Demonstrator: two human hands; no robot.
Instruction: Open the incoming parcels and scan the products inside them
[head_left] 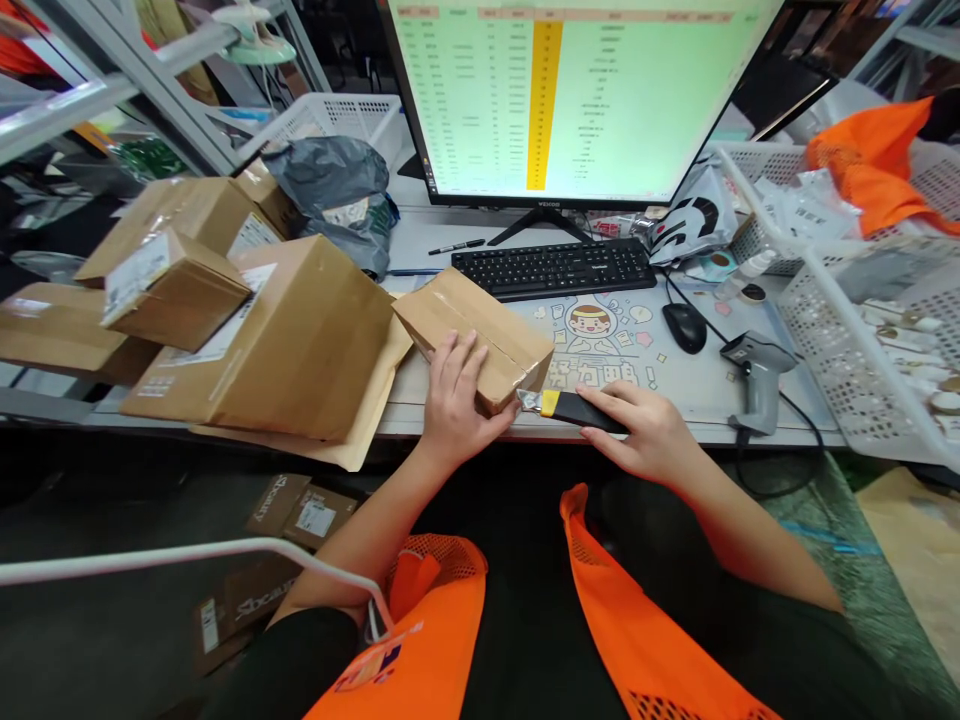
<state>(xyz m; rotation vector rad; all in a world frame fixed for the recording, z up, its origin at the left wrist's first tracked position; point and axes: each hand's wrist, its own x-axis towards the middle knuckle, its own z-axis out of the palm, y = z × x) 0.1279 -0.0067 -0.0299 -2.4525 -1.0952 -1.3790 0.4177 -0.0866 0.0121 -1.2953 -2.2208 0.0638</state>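
Note:
A small taped cardboard box [487,320] lies at the desk's front edge, in front of the keyboard. My left hand [456,395] rests flat on its near end and holds it down. My right hand [645,430] grips a black and yellow utility knife [574,407]. The knife's blade tip touches the box's near right corner.
Several cardboard parcels [225,320] and a grey poly bag [334,190] are piled on the left. Behind the box are a keyboard [555,268] and a monitor [570,90]. A mouse [684,326], a barcode scanner [757,375] and white baskets [862,330] sit right. More boxes lie on the floor [292,510].

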